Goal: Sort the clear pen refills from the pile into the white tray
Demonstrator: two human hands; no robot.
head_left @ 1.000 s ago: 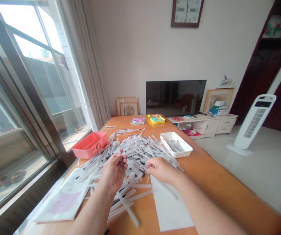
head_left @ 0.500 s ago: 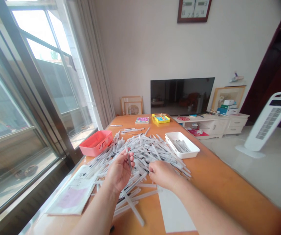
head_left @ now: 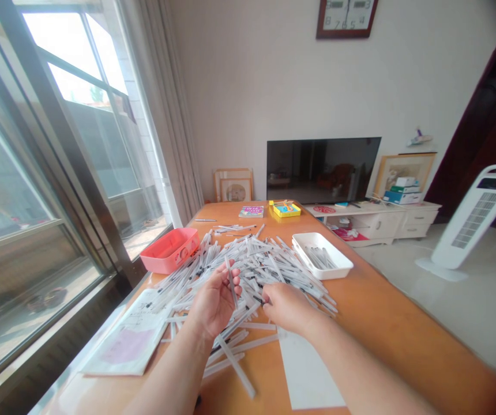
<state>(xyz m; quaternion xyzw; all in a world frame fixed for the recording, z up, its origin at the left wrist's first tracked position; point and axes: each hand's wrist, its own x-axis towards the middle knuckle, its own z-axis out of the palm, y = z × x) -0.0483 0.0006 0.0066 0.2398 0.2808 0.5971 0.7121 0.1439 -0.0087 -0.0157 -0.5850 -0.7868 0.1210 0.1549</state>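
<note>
My left hand (head_left: 218, 297), palm turned up, is closed around a slim translucent pen barrel (head_left: 231, 281) that stands nearly upright between thumb and fingers. Just to its right, my right hand (head_left: 283, 301) is pinched closed, knuckles up. A small black pen part (head_left: 258, 300) pokes out at its fingertips; its exact kind is too small to tell. Beneath and beyond both hands spreads a big loose pile of translucent pen barrels (head_left: 274, 259), some with black ends. Several barrels lie apart at the near side, one of them a long barrel (head_left: 239, 369) slanting toward me.
A red plastic basket (head_left: 157, 262) stands left of the pile, a white tray (head_left: 338, 268) with some barrels to the right. A printed booklet (head_left: 120, 346) and a white sheet (head_left: 308, 374) lie nearer. At the table's far end are a book (head_left: 251, 211) and a yellow box (head_left: 286, 211).
A black pen part now shows at my right fingertips, where it was hardly visible before. My left hand, with the barrel, has shifted slightly right and up.
</note>
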